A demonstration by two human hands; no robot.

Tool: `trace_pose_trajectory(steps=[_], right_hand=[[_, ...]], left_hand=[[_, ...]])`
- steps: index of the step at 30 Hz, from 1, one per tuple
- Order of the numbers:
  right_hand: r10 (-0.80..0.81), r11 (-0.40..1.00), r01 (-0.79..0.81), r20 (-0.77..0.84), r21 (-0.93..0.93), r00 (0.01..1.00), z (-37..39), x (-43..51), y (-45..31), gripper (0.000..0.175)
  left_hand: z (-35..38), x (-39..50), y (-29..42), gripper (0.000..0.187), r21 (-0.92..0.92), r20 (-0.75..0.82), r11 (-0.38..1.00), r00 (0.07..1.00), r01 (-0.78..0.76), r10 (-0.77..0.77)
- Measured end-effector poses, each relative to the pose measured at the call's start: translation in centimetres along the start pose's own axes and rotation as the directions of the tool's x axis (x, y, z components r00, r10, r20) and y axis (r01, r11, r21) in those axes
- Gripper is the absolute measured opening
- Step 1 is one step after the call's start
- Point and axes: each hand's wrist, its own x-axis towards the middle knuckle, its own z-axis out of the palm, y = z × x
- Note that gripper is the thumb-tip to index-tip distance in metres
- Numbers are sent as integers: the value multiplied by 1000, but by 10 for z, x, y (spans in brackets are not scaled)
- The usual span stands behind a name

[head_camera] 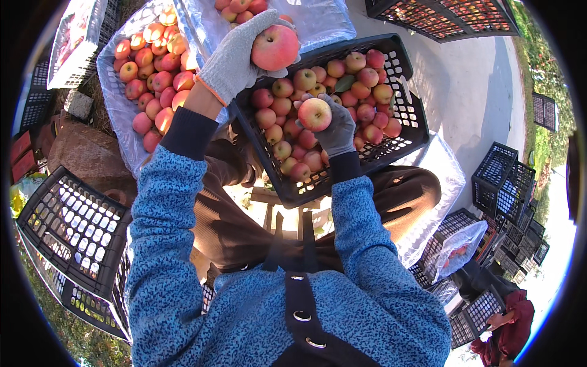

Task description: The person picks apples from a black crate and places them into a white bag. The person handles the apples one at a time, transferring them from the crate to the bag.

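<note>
My left hand [238, 55], in a pale knit glove with an orange cuff edge, holds a large pink-red apple [275, 47] above the far left corner of a black plastic crate. In a grey glove, my right hand [335, 124] grips a smaller yellow-red apple [314, 114] over the crate's middle. The black crate [289, 198] lies before my knees with many apples in it and a green leaf [345, 83] among them. To its left stands a crate lined with clear plastic [114, 101], holding redder apples [161, 81].
Another plastic-lined crate [321, 23] with several apples is at the top. An apple-filled black crate [440, 20] stands top right. Black crates [73, 229] are stacked at the left, more [497, 179] at the right. A person in a dark red top [513, 325] is at the lower right.
</note>
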Motion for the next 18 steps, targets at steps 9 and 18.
trace_pose_trajectory(steps=[9, 18], right_hand=[[161, 287, -441, 411, 850, 897, 24, 30, -63, 73], [225, 294, -466, 413, 835, 882, 31, 68, -58, 79]], left_hand=[[-22, 14, -33, 26, 758, 490, 292, 804, -583, 337], [-21, -5, 41, 35, 330, -9, 840, 888, -431, 459]])
